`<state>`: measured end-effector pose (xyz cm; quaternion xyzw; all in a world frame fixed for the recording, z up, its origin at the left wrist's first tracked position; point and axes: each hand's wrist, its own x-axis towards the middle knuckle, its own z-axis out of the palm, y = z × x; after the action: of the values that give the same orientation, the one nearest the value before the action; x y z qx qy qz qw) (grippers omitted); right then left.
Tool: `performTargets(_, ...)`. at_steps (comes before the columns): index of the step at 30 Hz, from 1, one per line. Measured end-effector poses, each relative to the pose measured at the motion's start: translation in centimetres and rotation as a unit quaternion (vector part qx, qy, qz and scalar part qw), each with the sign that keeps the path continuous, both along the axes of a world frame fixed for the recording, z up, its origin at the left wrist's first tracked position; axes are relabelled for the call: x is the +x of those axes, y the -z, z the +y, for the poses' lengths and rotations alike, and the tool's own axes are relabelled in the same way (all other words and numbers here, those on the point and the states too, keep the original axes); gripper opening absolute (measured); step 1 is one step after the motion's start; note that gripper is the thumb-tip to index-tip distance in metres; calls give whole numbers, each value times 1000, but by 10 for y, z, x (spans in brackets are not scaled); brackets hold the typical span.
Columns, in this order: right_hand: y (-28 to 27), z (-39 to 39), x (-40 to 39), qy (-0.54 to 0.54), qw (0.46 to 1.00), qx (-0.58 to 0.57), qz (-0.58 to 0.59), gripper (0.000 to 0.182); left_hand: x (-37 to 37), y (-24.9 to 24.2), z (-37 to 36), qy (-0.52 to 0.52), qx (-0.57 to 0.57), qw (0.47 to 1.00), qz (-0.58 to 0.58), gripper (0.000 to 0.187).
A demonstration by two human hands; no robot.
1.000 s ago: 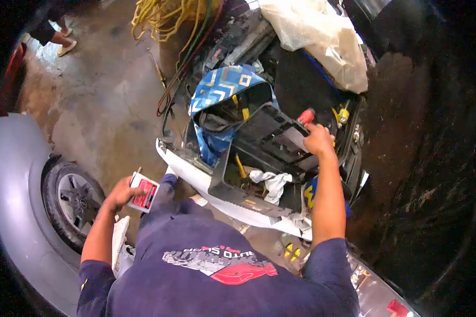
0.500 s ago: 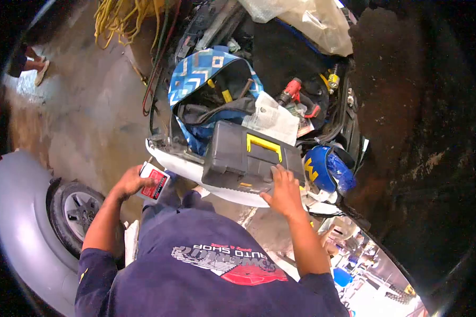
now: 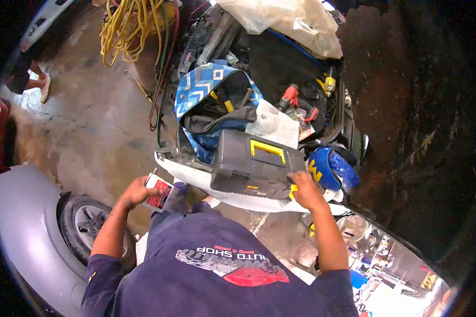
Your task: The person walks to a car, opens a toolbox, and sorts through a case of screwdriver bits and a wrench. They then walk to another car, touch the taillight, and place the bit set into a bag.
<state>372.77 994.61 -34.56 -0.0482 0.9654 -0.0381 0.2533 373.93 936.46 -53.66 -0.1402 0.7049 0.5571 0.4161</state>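
My left hand (image 3: 137,191) is closed round a flat white box with a red label (image 3: 159,192), held out to the left of the toolbox. A black toolbox (image 3: 238,164) with a yellow handle (image 3: 268,150) rests on the white edge of a car's front end. At its near right corner, the fingers of my right hand (image 3: 307,191) are curled over a yellow latch (image 3: 293,191). The toolbox lid is down. Papers (image 3: 272,124) lie just behind it.
Behind the toolbox are a blue patterned bag (image 3: 201,84) and a red drill (image 3: 289,96). A blue cap-like item (image 3: 325,168) sits right. Yellow cord (image 3: 127,31) hangs at upper left. A silver car (image 3: 31,211) stands left; another person's foot (image 3: 45,88) shows beyond.
My right hand has moved right along the toolbox front, from beside its middle to the yellow latch at the corner. My left hand still holds the white and red box.
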Motion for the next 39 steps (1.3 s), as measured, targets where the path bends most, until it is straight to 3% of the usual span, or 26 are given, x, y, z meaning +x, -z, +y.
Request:
performTargets(3,9,6,5,-42,999,-5,31,67,8,4,-7,3,8,1000,6,42)
performTargets(6,26,11,7,-118,983,-15,137,66,17,2,-11,-20,38,999,3,38)
performTargets(10,32,19,15,-127,979,-19,160,69,24,-13,-14,-49,42,998,2,32)
performTargets(13,32,20,15,-129,979,-9,155,71,32,-3,-15,-51,80,996,5,31)
performTargets(21,28,15,14,-117,979,-4,167,76,32,-11,-14,-49,52,997,15,31)
performTargets(23,30,13,7,-27,996,-39,78,80,31,-14,-16,-33,53,998,9,33)
performTargets(25,41,10,-14,-27,997,-37,66,78,34,-6,-20,-31,48,998,15,33)
performTargets(27,59,3,-38,94,976,-186,59,71,29,-11,-20,-26,46,998,23,34)
performTargets(29,67,-14,-63,86,978,-172,82,64,24,-24,-16,-5,8,1000,18,34)
performTargets(31,70,-29,-86,9,988,-91,121,57,22,-12,-19,2,9,1000,17,34)
performTargets(33,87,-35,-110,-21,992,-68,105,52,24,-6,-20,-13,50,999,14,33)
performTargets(35,105,-38,-131,17,999,-8,26,50,24,-16,-17,-39,74,996,15,32)
performTargets(37,127,-27,-137,-60,995,-27,71,36,23,-31,-16,-21,52,998,31,32)
performTargets(39,130,-23,-147,-89,994,-20,68,35,29,-25,-18,-42,37,998,21,32)
